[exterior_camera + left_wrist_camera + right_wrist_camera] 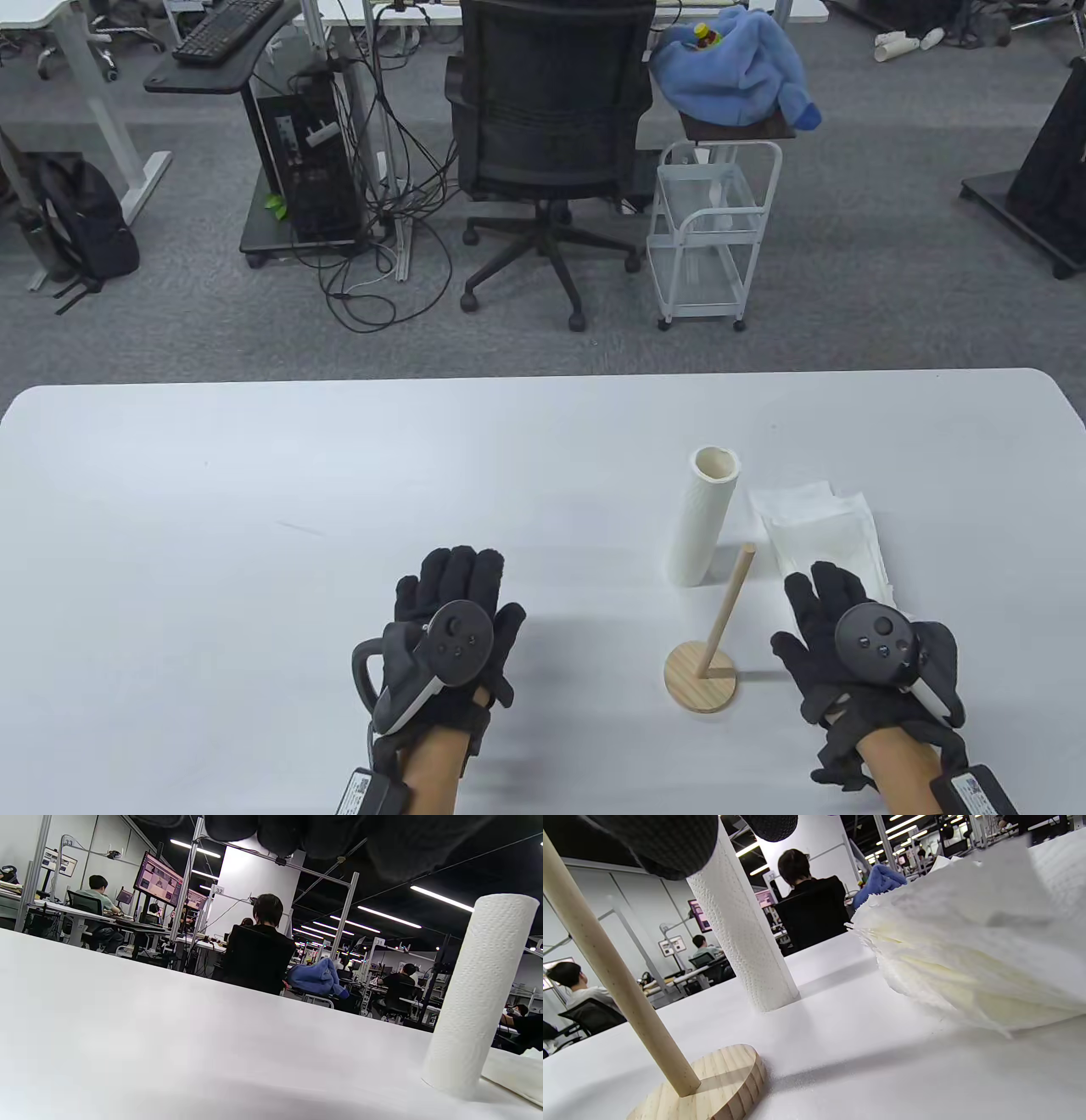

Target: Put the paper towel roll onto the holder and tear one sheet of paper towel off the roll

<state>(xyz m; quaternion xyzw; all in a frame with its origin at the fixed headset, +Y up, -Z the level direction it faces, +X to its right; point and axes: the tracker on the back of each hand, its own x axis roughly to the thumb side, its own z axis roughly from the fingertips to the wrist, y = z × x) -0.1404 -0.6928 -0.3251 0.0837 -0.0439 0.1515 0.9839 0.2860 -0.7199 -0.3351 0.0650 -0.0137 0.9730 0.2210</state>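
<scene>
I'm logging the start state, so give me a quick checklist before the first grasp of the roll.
1. Paper towel roll standing upright on the table: ok.
2. Holder upright, its rod bare: ok.
3. Roll apart from the holder, nothing between them: ok.
4. Right hand holding nothing, fingers straight: ok.
5. Left hand holding nothing, resting on the table: ok.
6. Stack of loose sheets kept out of the right hand's way: not ok, its fingertips lie over the stack's near edge.

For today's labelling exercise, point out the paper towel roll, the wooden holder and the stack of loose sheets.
paper towel roll [702,526]: table view, mid side.
wooden holder [701,678]: table view, round base.
stack of loose sheets [827,535]: table view, top sheet.
</scene>
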